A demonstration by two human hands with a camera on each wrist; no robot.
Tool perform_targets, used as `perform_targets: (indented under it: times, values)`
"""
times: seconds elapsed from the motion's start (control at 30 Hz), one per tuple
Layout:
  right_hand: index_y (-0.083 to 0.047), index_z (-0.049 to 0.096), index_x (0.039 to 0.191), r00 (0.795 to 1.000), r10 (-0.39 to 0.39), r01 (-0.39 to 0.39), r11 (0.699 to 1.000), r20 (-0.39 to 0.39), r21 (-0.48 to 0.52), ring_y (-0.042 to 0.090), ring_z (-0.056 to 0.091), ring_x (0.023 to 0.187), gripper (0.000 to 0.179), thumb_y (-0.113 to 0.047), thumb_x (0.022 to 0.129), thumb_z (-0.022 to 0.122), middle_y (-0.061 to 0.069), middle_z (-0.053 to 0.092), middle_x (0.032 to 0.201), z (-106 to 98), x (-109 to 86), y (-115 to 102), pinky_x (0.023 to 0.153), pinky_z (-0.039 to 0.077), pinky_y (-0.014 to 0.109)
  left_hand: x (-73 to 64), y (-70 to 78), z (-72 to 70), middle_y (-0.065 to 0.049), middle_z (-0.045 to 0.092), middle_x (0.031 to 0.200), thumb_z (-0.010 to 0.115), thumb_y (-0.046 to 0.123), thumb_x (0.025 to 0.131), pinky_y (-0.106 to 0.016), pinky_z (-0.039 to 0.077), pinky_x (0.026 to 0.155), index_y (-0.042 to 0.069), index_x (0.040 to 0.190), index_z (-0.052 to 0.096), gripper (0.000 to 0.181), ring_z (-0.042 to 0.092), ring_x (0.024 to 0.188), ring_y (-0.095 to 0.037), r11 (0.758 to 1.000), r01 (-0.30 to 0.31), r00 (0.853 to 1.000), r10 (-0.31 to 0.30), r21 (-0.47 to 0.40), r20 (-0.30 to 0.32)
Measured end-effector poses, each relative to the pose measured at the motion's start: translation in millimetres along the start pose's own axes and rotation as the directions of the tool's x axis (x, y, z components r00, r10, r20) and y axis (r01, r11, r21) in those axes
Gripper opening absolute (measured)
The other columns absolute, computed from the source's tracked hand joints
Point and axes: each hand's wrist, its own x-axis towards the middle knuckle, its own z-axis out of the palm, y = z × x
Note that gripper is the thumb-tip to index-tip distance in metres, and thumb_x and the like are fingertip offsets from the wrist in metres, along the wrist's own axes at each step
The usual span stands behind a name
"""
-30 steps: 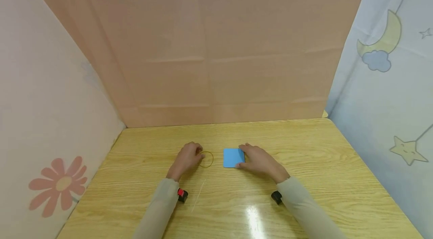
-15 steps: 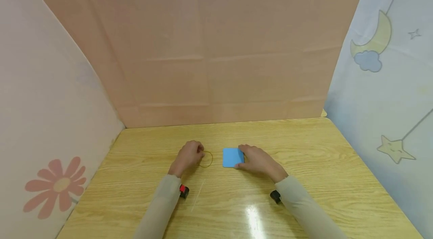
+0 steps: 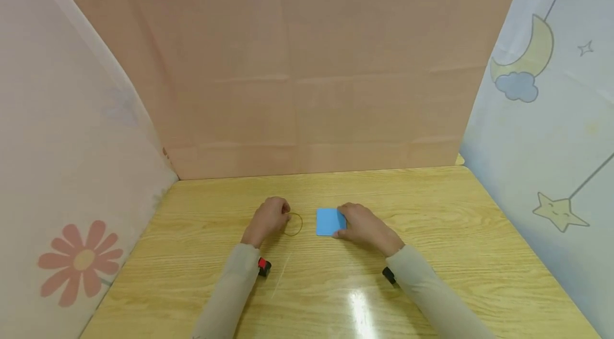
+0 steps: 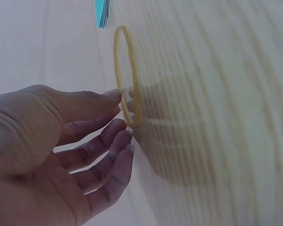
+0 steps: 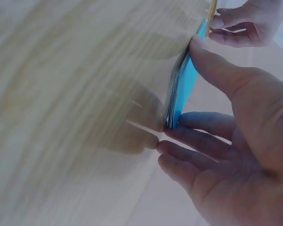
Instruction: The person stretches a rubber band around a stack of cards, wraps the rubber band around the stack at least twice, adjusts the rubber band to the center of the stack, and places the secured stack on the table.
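Observation:
A thin yellow rubber band [image 3: 301,224] lies as a round loop on the wooden table. My left hand [image 3: 266,220] pinches the near side of this loop between thumb and fingertips; in the left wrist view the thumb [image 4: 96,103] overlaps the band [image 4: 136,84]. To the right is a square stack of blue cards [image 3: 328,222], flat on the tabletop. Layered edges of the stack [image 5: 185,89] show in the right wrist view. My right hand [image 3: 368,228] grips the stack's right side, thumb at the near edge and fingers at the far edge.
The wooden table [image 3: 431,206] ends at a brown paper backdrop [image 3: 297,88]. Printed cloth walls stand left [image 3: 57,168] and right [image 3: 542,152]. Black camera mounts sit at the left wrist [image 3: 264,267] and right wrist [image 3: 389,275].
The head view has shifted slightly. My left hand has edged a little forward and right at the band; the right hand, cards and band keep nearly the same places.

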Motion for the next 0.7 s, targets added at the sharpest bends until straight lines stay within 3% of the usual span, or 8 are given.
perform_targets:
  times: [0.2,0.53,0.7]
  values:
    - [0.003,0.065,0.134,1.000,0.012,-0.012,1.000,0.007,-0.012,0.023,0.065,0.100,0.064,-0.033,0.086,0.089,0.015,0.071,0.124,-2.1,4.8,-2.2,0.087,0.060,0.041,2.8,-0.1,-0.9,-0.011,0.076,0.113,0.076,0.015,0.098,-0.046,0.063,0.088,0.005,0.112,0.077,0.017,0.072,0.099,-0.025,1.000,0.017,1.000,-0.017,0.023,-0.005]
    - [0.004,0.057,0.145,0.998,0.048,-0.049,0.998,0.039,0.033,0.033,0.064,0.119,0.078,-0.033,0.085,0.090,0.020,0.062,0.142,-5.7,6.2,-0.9,0.101,0.058,0.050,5.5,-0.6,-2.1,-0.010,0.077,0.108,0.077,0.016,0.097,-0.035,0.058,0.074,0.005,0.105,0.080,0.013,0.064,0.079,-0.016,0.998,0.050,0.998,-0.051,0.025,0.021]
    - [0.005,0.057,0.146,0.997,0.062,-0.064,0.995,0.036,0.072,0.034,0.062,0.121,0.081,-0.031,0.082,0.092,0.020,0.060,0.143,-2.2,6.9,0.6,0.101,0.058,0.051,7.2,-0.2,-3.2,-0.012,0.078,0.111,0.076,0.016,0.097,-0.037,0.060,0.074,0.005,0.106,0.080,0.014,0.066,0.081,-0.017,0.998,0.052,0.998,-0.053,0.040,0.016]
